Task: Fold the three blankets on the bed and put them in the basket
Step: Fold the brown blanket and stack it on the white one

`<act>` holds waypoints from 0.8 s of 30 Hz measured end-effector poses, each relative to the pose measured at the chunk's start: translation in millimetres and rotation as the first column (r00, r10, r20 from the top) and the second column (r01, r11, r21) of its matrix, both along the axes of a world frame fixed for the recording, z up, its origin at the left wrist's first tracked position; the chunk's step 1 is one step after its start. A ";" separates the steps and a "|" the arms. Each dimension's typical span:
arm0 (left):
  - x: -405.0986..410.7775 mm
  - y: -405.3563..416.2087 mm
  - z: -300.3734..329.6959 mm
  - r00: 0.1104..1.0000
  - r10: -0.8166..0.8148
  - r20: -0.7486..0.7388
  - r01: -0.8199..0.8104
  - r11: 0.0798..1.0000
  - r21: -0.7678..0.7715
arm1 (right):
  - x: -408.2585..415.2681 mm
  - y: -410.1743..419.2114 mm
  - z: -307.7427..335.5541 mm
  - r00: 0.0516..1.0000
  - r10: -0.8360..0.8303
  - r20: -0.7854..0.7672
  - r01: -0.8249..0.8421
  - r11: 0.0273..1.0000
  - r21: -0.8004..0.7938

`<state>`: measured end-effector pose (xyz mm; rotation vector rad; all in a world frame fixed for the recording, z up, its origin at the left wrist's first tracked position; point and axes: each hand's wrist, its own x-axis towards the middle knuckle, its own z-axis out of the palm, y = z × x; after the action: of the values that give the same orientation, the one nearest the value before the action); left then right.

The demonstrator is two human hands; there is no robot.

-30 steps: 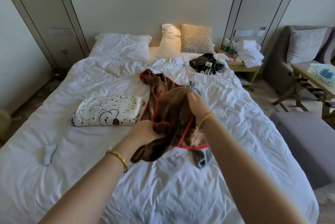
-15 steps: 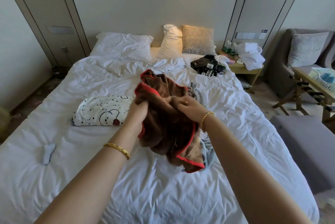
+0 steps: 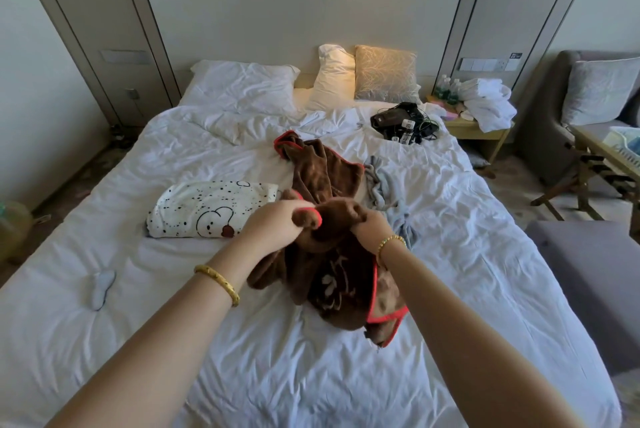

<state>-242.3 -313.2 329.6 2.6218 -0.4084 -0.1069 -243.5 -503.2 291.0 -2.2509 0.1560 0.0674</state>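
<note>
A brown blanket with red trim point(image 3: 325, 178) lies crumpled across the middle of the white bed point(image 3: 311, 375). My left hand point(image 3: 273, 223) and my right hand point(image 3: 372, 225) both grip its near part, bunched and lifted above the sheet. A white blanket with black dots and a cartoon face point(image 3: 211, 209) lies folded to the left of my hands. A pale grey-blue blanket point(image 3: 391, 195) lies crumpled to the right, partly under the brown one. A light basket point(image 3: 628, 147) shows at the right edge on a wooden table.
Pillows point(image 3: 242, 85) line the headboard. Black electronics and cables point(image 3: 403, 123) lie on the bed's far right. A nightstand point(image 3: 478, 126) holds white towels and bottles. A grey bench point(image 3: 595, 275) and a sofa stand to the right. A small pale object point(image 3: 100, 284) lies at the left.
My hands shifted along the brown blanket's edge and now hold it bunched closer together. The lower end of the blanket hangs nearer to me.
</note>
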 end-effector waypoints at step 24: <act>11.6 -5.6 -5.3 0.797 0.354 -0.490 -0.577 0.688 -0.441 | -9.0 -10.4 22.2 0.890 0.337 -0.307 -0.194 0.889 0.414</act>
<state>-230.7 -318.7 324.3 1.9520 0.3489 -0.2538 -252.5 -513.6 313.1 -1.8404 0.0229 0.6294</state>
